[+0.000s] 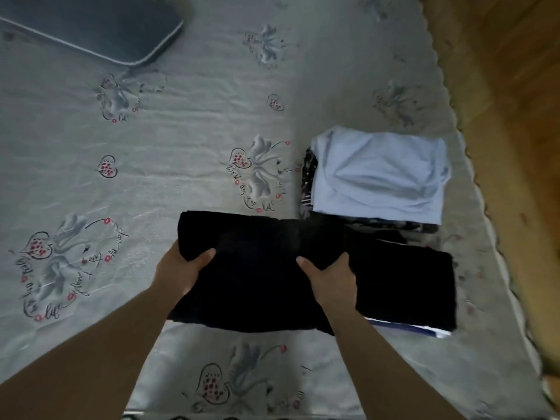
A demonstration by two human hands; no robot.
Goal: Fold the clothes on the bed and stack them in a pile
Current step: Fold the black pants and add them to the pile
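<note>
A bed [188, 165] fills most of the view, covered with a pale grey sheet [181, 140] printed with swans, hearts with red dots and looping script. The sheet lies in fine wrinkles. At the top left corner a dark blue-grey pillow [91, 22] with light piping rests on it. Along the right side the sheet ends in a scalloped edge [445, 83], and beyond it runs a warm brown wooden surface [515, 116]. The light is dim and soft.
</note>
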